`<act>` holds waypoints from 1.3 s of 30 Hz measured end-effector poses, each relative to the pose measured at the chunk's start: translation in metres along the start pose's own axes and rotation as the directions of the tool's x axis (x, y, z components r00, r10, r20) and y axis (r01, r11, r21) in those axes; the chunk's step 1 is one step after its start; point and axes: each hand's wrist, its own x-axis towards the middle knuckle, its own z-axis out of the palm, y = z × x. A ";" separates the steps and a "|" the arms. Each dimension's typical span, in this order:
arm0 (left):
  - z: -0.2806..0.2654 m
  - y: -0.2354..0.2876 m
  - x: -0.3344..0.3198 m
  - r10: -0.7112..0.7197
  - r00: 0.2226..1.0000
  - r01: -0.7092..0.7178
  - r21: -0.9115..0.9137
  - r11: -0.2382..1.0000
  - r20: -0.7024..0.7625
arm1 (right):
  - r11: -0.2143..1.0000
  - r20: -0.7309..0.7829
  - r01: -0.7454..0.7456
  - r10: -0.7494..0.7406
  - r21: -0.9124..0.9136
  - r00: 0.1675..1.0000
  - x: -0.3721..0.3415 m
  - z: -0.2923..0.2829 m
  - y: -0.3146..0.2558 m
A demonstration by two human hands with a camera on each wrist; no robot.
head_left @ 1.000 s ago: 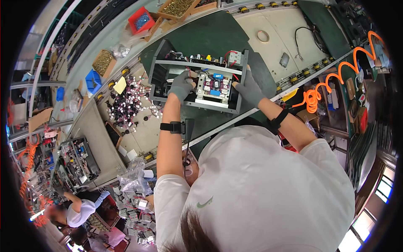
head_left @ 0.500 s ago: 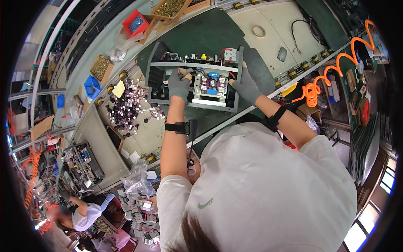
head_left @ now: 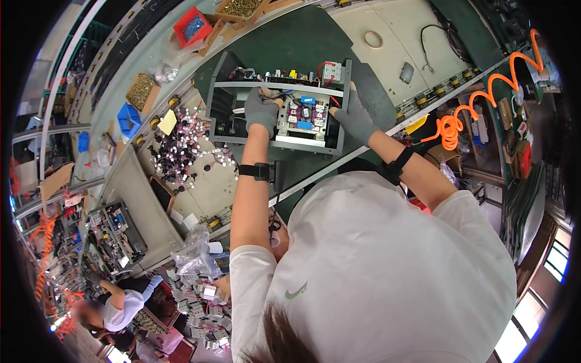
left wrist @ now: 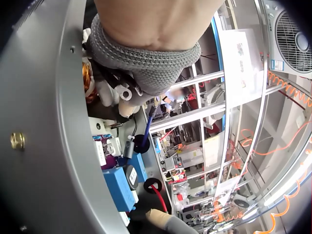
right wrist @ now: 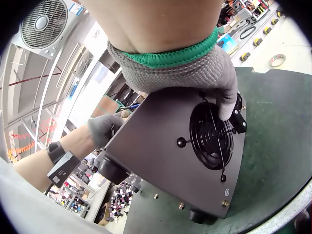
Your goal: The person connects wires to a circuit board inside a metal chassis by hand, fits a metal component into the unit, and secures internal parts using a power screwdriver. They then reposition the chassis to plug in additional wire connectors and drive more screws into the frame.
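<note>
An open grey metal equipment case (head_left: 284,145) stands in front of me, a light crossbar (head_left: 290,89) spanning it. Inside sits a circuit board (head_left: 295,127) with blue parts (head_left: 308,100). My left hand (head_left: 261,112), in a grey glove with bare fingertips, reaches in beside the board. Its fingers close around dark wires with a white sleeve (left wrist: 123,91). Gloved too, my right hand (head_left: 357,121) grips the case's right side wall, thumb over the edge. In the right wrist view its fingers lie by the black fan grille (right wrist: 212,136). A red wire (left wrist: 160,197) passes through a grommet.
A pile of small wired connectors (head_left: 181,148) lies left of the case. Screw bins, including a red bin (head_left: 192,27) and a blue bin (head_left: 128,120), line the far side. A tape roll (head_left: 373,40) lies at right, with a coiled orange hose (head_left: 448,133) beyond the edge.
My left hand has moved slightly farther into the case, toward the crossbar. The right hand stays on the side wall. The whole view has shifted a little.
</note>
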 end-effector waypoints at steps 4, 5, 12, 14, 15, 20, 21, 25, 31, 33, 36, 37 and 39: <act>0.001 0.010 -0.004 -0.029 1.000 0.029 0.074 0.997 -0.005 | 1.000 -0.004 0.013 -0.013 0.023 1.000 0.001 0.003 0.004; 0.000 0.012 -0.004 -0.029 1.000 0.029 0.096 0.995 0.003 | 1.000 -0.009 0.009 -0.008 0.026 1.000 0.002 0.003 0.004; 0.002 0.026 -0.001 -0.199 0.979 0.203 0.418 0.885 -0.055 | 1.000 -0.006 0.003 -0.003 0.028 1.000 0.005 0.005 0.007; 0.004 0.025 0.006 -0.282 0.958 0.278 0.369 0.887 -0.044 | 0.999 -0.006 0.015 -0.015 0.029 1.000 0.005 0.005 0.007; 0.004 0.024 0.009 -0.365 0.931 0.355 0.323 0.878 -0.031 | 0.999 -0.009 0.014 -0.014 0.030 1.000 0.005 0.005 0.007; 0.004 0.006 0.009 -0.191 0.982 0.188 0.231 0.955 -0.009 | 0.999 -0.020 -0.018 0.019 0.035 1.000 0.003 0.007 0.005; 0.006 0.004 0.009 -0.178 0.984 0.176 0.264 0.948 -0.015 | 0.999 -0.017 -0.019 0.020 0.035 1.000 0.003 0.007 0.005; 0.011 0.041 -0.010 -0.188 0.974 0.224 0.415 0.882 -0.126 | 0.999 -0.007 -0.010 0.010 0.034 1.000 0.003 0.005 0.004; 0.021 0.011 -0.003 -0.131 0.971 0.132 -0.009 0.991 -0.200 | 0.997 0.027 -0.041 0.039 0.063 0.999 0.000 0.004 0.003; 0.021 0.019 -0.001 -0.157 0.971 0.209 0.317 0.925 -0.182 | 0.997 0.038 -0.054 0.051 0.061 0.998 0.002 0.005 0.005; 0.023 0.034 -0.001 -0.194 0.963 0.265 0.520 0.812 -0.188 | 0.996 0.060 -0.042 0.037 0.084 0.998 0.001 0.005 0.008; 0.024 0.038 -0.003 -0.154 0.968 0.242 0.595 0.766 -0.196 | 0.995 0.094 -0.055 0.048 0.081 0.994 0.002 0.004 0.008; 0.018 0.025 0.002 -0.123 0.978 0.198 0.576 0.793 -0.168 | 0.995 0.130 -0.057 0.046 0.080 0.990 0.006 0.004 0.010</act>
